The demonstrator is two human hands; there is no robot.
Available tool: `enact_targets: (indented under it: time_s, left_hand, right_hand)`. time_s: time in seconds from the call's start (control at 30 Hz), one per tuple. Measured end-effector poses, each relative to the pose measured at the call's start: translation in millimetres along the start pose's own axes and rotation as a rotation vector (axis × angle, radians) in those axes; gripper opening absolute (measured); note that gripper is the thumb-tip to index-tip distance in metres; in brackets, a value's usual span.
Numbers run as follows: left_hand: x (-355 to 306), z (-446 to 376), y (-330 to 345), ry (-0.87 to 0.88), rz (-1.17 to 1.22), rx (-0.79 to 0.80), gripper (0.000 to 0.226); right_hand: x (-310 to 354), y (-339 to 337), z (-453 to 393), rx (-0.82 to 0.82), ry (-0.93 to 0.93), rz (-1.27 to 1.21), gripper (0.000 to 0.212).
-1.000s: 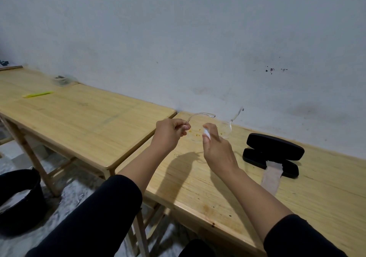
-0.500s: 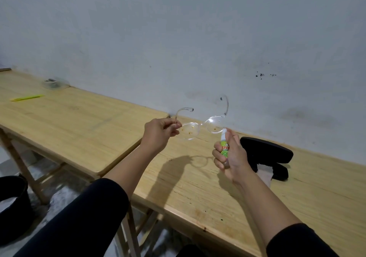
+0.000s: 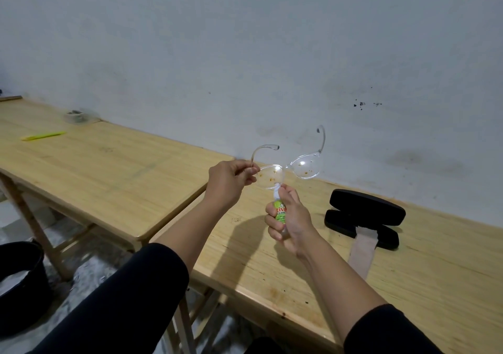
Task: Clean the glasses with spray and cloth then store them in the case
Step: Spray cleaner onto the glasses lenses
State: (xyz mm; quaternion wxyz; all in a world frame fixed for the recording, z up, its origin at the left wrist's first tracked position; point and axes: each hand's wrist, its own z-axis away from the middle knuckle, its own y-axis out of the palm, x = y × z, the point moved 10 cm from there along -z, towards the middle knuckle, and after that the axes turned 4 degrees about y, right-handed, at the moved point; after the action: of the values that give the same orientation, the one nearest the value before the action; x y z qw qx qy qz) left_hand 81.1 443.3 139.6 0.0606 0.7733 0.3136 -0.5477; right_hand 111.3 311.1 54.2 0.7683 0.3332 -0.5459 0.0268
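Clear-framed glasses (image 3: 304, 167) with brownish specks on both lenses are held up above the table. My left hand (image 3: 230, 180) pinches them at the left temple hinge. My right hand (image 3: 288, 217) grips a small spray bottle (image 3: 280, 212) with a green label, its white nozzle just under the left lens. An open black glasses case (image 3: 364, 214) lies on the table to the right. A pale cloth (image 3: 363, 250) hangs out of the case toward me.
Two wooden tables (image 3: 272, 272) stand end to end along a white wall. On the left table lie a yellow-green pen (image 3: 43, 135) and a small clear container (image 3: 77, 116). A black bucket (image 3: 19, 280) stands on the floor at the left.
My right hand has brought the spray bottle up and left, from below the right lens to just under the left lens. The glasses have tilted slightly.
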Motion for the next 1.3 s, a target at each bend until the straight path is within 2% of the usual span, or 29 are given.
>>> enact_targets:
  time_s: [0.1, 0.2, 0.37, 0.5, 0.87, 1.07, 1.3]
  left_hand:
    - [-2.0, 0.2, -3.9, 0.005, -0.002, -0.014, 0.012]
    - [-1.8, 0.2, -8.1, -0.001, -0.006, -0.037, 0.013]
    - [1.6, 0.0, -6.5, -0.005, -0.046, -0.059, 0.011]
    - [-4.8, 2.3, 19.2, 0.019, -0.057, -0.032, 0.01]
    - [-58.1, 44.0, 154.7, 0.175, 0.001, 0.212, 0.012]
    - [-78.7, 86.4, 222.7, 0.233, -0.005, 0.347, 0.014]
    - [-89.7, 116.6, 263.3, 0.261, 0.002, 0.429, 0.013]
  right_hand:
    - [4.2, -3.2, -2.1, -0.04, -0.044, 0.057, 0.01]
    - [9.7, -14.0, 1.2, -0.121, -0.086, 0.234, 0.015]
    - [40.5, -46.1, 22.1, -0.317, -0.248, 0.574, 0.032]
    - [85.5, -84.9, 68.0, -0.532, -0.422, 0.791, 0.031]
    - [163.4, -221.7, 263.6, -1.102, -0.693, 0.765, 0.03]
    - [159.5, -281.8, 355.3, -1.313, -0.639, 0.824, 0.029]
    - [132.0, -321.5, 400.4, -1.394, -0.513, 0.92, 0.036]
